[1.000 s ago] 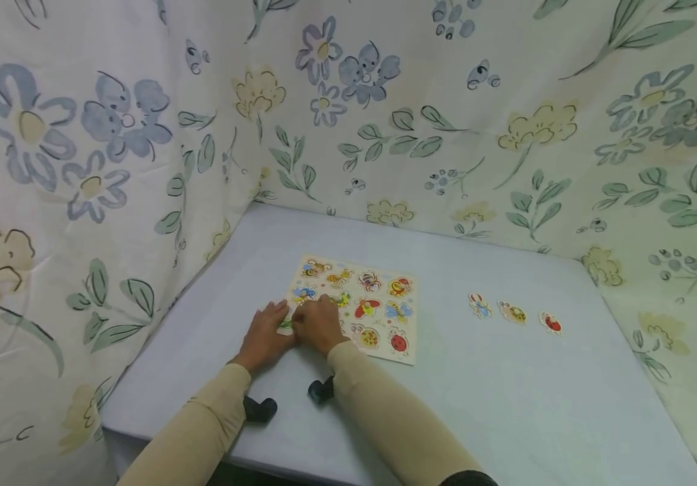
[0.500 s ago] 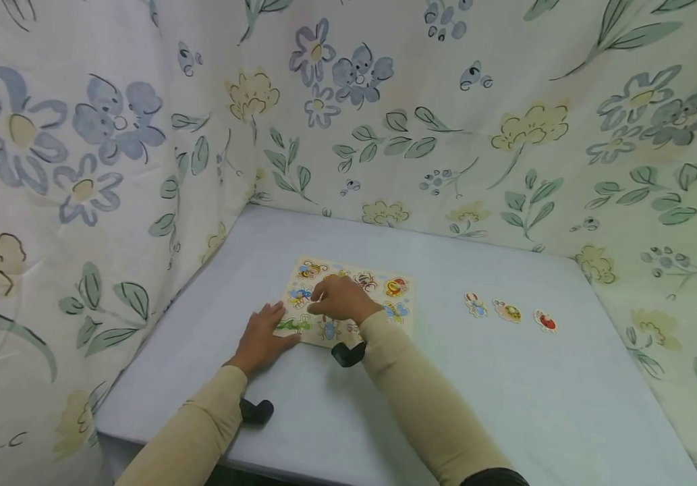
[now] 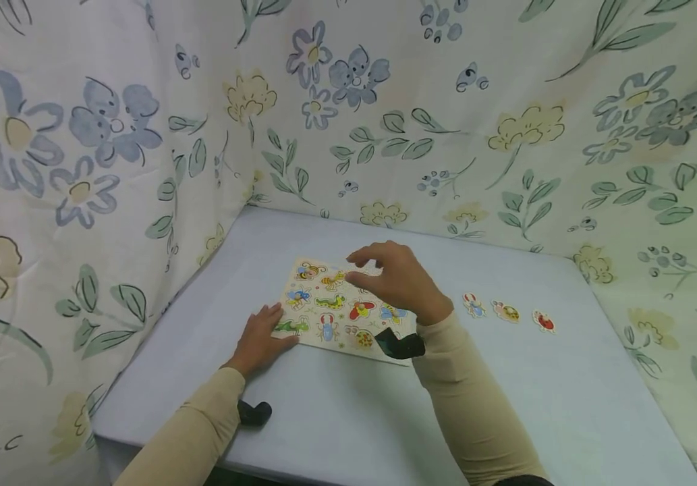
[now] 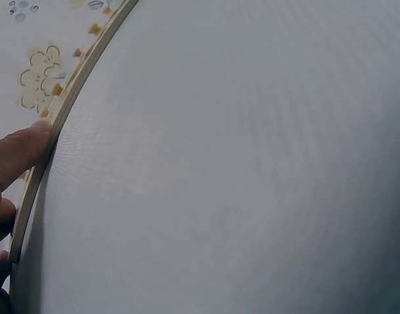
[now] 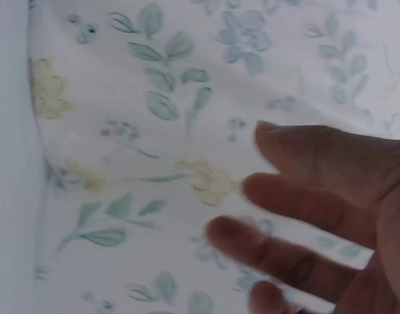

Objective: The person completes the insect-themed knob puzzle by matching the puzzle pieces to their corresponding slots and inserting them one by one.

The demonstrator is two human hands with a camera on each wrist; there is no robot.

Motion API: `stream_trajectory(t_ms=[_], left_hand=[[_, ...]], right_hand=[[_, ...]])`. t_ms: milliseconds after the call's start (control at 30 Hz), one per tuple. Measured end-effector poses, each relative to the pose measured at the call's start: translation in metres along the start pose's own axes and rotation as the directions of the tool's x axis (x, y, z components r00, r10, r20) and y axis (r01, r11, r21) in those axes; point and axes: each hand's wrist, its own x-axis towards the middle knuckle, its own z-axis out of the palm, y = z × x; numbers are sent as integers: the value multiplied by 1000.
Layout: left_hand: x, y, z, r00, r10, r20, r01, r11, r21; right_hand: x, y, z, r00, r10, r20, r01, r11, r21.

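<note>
Your right hand (image 3: 398, 278) has swung rightward, fingers spread and holding nothing, over the board (image 3: 342, 321) just below frame centre, so best let your spread left hand (image 3: 258, 341) steady its lower-left corner.

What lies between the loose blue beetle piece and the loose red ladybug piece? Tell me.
A spotted yellow piece, apart from both the beetle and the ladybug; the head view shows it.

Soft, even, slightly dim light in the head view, faint shadow on the pale table (image 3: 591, 398) beside the right sleeve (image 3: 476, 398), puzzle board (image 4: 65, 98) edge bowed by left wrist lens, right side darkening, right hand (image 5: 337, 209) softly blurred.
</note>
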Motion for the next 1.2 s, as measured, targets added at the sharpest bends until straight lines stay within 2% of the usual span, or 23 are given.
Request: stream_trajectory(t_ms=[33,100,200,267,333,433,500,533,600,667,800,867,933,1033,1133,1200], left_hand=[[0,0,0,1000,0,2,0,1000,2],[-1,-2,1,1000,8,4,-8,1000,5],[-2,-3,1,1000,9,8,-9,1000,8],[-2,-5,1,1000,14,5,-14,1000,9],[-2,-5,0,1000,16,0,-16,1000,10],[-2,-5,-1,1000,28,-11,-27,1000,12],[-3,-4,-2,999,31,-14,-31,1000,4],[-3,-4,-2,999,34,-14,-34,999,3],[-3,-3,-1,1000,28,-11,-28,1000,2],[-4,-4,-1,1000,30,-10,-30,1000,3],[-3,-4,1,999,33,-14,-33,999,9],[-3,-4,2,999,33,-16,-32,999,6],[-2,-4,2,999,35,-17,-35,999,5],[-1,-4,2,999,38,-22,-38,999,4],[-1,-4,2,999,41,-24,-41,999,3],[-2,-3,2,999,40,-23,-40,999,2]], right_hand=[[-5,1,-6,996,-59,-67,59,998,-3],[-14,4,-18,966,-167,-198,168,986,-10],[-26,9,-32,877,-310,-367,313,948,-53],[-32,11,-40,800,-381,-463,385,918,-90],[-37,13,-46,711,-421,-563,430,894,-124],[-43,16,-54,563,-417,-713,450,879,-159],[-47,20,-59,472,-374,-798,437,886,-157],[-50,23,-61,436,-344,-832,426,893,-146],[-55,32,-66,390,-270,-881,389,915,-108],[-62,46,-70,364,-178,-914,349,936,-44],[-75,82,-74,347,-24,-938,201,978,50],[-80,104,-72,337,48,-940,105,991,88],[-85,131,-65,326,133,-936,9,989,144],[-96,177,-47,323,276,-905,-123,961,249],[-108,216,-24,320,414,-852,-259,904,342],[-116,232,-11,328,495,-805,-341,856,387]])
